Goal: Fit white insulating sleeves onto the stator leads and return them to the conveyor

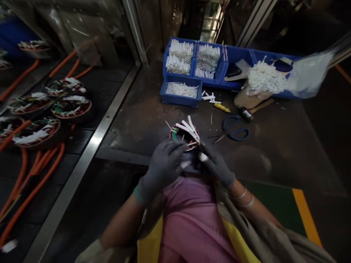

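A ring-shaped motor stator (173,134) with red and green windings lies on the bench close to my body. Several white insulating sleeves (189,128) fan out over it, their lower ends meeting near my fingertips. My right hand (218,163), in a grey glove with bare white fingertips, is closed at the stator's right side, pinching the sleeved wires. At the near left edge of the ring is my gloved left hand (166,160), its fingers curled inward. What lies between those fingers is hidden.
Blue bins (194,67) of cut white sleeves stand behind, with a smaller blue tray (181,91) before them. Blue-handled scissors (238,132), a yellow tool (222,107) and a bundle of white cord (264,78) lie right. More stators (71,107) and orange cables (51,182) are left.
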{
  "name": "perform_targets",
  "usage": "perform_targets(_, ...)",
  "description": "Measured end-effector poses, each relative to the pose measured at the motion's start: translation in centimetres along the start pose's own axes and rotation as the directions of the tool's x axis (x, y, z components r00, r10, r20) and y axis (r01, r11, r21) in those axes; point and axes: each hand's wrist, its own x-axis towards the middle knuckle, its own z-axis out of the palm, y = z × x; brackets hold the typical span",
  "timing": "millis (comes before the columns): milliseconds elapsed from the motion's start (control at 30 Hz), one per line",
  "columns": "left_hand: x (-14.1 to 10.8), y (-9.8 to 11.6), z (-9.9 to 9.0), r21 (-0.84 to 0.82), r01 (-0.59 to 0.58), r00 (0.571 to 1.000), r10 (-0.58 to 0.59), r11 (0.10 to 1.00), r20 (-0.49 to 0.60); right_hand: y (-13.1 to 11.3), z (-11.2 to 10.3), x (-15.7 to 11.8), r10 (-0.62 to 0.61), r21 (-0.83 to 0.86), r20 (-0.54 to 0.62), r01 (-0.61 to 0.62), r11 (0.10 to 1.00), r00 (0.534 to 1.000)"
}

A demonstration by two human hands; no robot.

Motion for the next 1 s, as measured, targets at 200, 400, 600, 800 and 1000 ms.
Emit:
perform_targets(200, 3.4, -0.9, 2.0, 0.148, 0.008, 0.993, -0.026, 0.989, 0.119, -0.6, 1.8, 0.1, -0.107, -0.283, 0.081, 0.126, 0.951, 0.991)
perform_targets(400, 0.9, -1.1, 1.6, 0.242, 0.113, 0.993, -0.114, 0.964, -0.012, -0.3, -5.6, 2.5, -0.177, -0.519, 0.063, 0.183, 0.835, 0.982)
perform_targets(600, 1.4, -1.3, 0.3, 0.253, 0.065, 0.994, -0.086, 0.965, 0.074, 5.2, -16.1, 3.8, -0.007, -0.798, 0.019, 0.02, 0.603, 1.0)
perform_targets(800, 2.1, -0.8, 0.9, 0.188, 0.206, 0.975, -0.218, 0.96, 0.046, 3.0, -13.5, 4.2, 0.203, -0.876, -0.231, -0.294, 0.382, 0.952)
perform_targets(1000, 2.2, -0.2, 1.9, 0.208, 0.237, 0.971, -0.241, 0.949, -0.007, -1.0, -9.2, 12.8, 0.188, -0.733, -0.302, -0.353, 0.581, 0.935)
